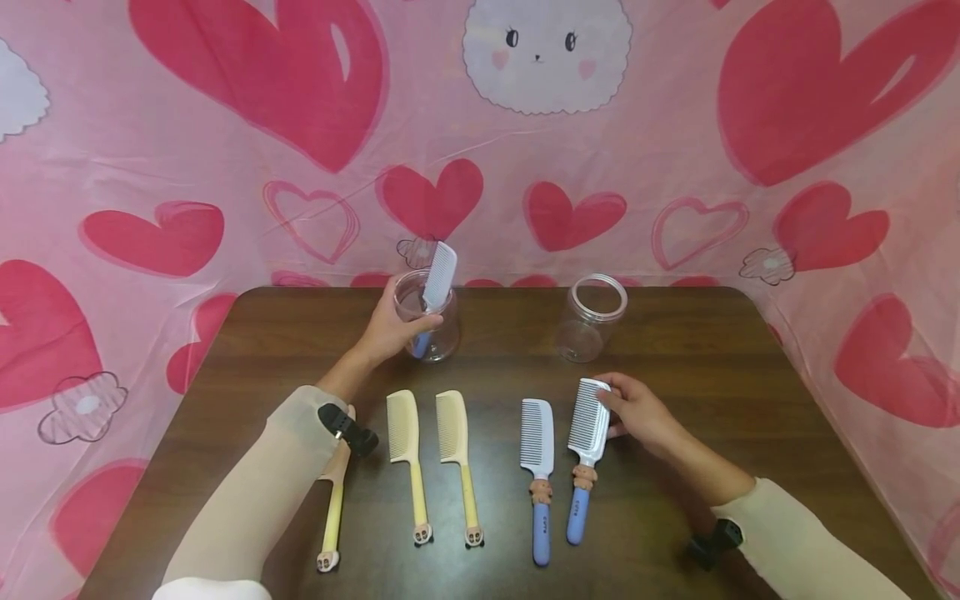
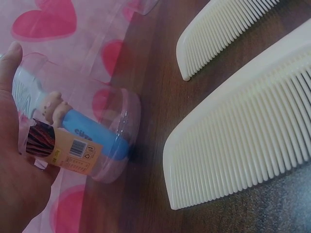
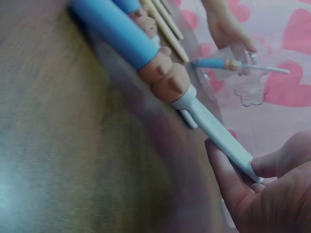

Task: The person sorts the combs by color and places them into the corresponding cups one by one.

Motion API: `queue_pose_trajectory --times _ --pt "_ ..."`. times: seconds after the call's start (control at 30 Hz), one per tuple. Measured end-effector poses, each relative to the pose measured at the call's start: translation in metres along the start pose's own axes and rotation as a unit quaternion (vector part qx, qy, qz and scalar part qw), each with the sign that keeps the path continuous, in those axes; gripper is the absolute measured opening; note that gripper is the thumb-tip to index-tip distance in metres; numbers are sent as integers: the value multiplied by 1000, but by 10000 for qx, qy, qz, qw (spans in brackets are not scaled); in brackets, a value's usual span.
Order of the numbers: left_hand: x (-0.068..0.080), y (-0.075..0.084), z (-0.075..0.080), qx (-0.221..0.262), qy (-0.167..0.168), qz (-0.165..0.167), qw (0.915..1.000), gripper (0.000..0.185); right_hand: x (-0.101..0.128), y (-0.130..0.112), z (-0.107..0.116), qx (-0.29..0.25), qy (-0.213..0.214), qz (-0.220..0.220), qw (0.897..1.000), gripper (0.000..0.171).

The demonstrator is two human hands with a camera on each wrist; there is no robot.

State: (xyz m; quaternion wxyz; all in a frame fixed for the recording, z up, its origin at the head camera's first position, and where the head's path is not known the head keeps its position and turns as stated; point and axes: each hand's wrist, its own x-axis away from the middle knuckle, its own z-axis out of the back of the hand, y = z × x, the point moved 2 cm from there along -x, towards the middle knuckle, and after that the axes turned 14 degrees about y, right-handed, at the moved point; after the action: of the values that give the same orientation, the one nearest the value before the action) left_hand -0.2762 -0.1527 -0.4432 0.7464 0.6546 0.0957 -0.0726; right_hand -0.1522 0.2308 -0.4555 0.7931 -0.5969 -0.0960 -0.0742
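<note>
At the table's far side my left hand (image 1: 392, 327) grips a clear jar (image 1: 444, 337) round its side. A comb with a white head (image 1: 441, 277) and blue handle leans inside it, handle down; the left wrist view shows that blue handle (image 2: 92, 132) and a paper label (image 2: 77, 151) on the jar. On the right, my right hand (image 1: 639, 410) pinches the toothed end of a second blue-handled comb (image 1: 592, 425) between thumb and fingers. In the right wrist view this comb (image 3: 218, 131) slants away from the fingertips. Another blue-handled comb (image 1: 538, 442) lies just left of it.
Two pale yellow combs (image 1: 405, 429) (image 1: 453, 429) lie side by side mid-table. A third yellow comb (image 1: 333, 521) is partly hidden under the left forearm. A second clear jar (image 1: 581, 337) stands at the back right, before a pink heart-patterned cloth (image 1: 510, 150).
</note>
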Motion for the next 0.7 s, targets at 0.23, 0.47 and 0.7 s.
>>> queue_pose_trajectory --times 0.23,0.47,0.7 --pt "-2 -2 0 225 -89 66 9997 84 0 -19 12 54 69 248 9997 37" --pt "0 1 1 -24 1 5 10000 82 -1 -51 26 336 136 1024 9941 32" --pt "1 1 0 141 -9 -76 9999 82 -4 -83 34 544 287 1535 9862 32"
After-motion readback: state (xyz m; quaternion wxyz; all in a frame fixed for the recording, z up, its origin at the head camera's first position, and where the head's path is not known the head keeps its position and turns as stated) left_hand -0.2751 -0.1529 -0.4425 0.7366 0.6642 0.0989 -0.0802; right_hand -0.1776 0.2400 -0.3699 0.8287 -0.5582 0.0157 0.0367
